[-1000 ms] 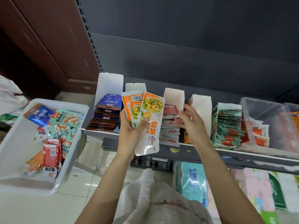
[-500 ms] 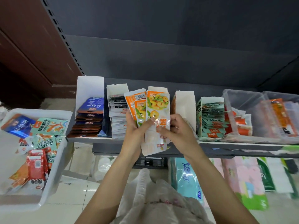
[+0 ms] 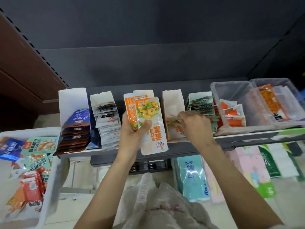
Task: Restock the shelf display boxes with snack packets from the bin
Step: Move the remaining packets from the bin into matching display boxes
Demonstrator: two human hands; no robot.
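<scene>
**Left hand fans two packets while the right reaches into a display box**

While the left hand (image 3: 132,131) stands raised in front of the shelf (image 3: 181,148), its fingers wrap behind two orange-and-white snack packets (image 3: 148,123) and its thumb presses across the front one, clamping both in an overlapped fan. The front packet shows a picture of glazed yellow pieces with green bits above a white lower half with orange lettering; the rear one shows its orange back with a barcode. The right hand (image 3: 195,124) reaches forward into the fourth display box (image 3: 173,103), knuckles up, fingers curled together and pinching the top edge of a third packet (image 3: 175,128) of the same orange-and-white kind, which lies inside that box; the fingertips are blurred.

Five white cardboard display boxes stand in a row on the shelf. The first holds dark blue and brown packets, the second white ones, the third is mostly hidden behind the fanned packets, and the fifth holds green ones. Two clear plastic tubs (image 3: 231,90) sit to their right. At the left, a white bin (image 3: 49,179) holds mixed packets in blue, green, red and orange.
</scene>
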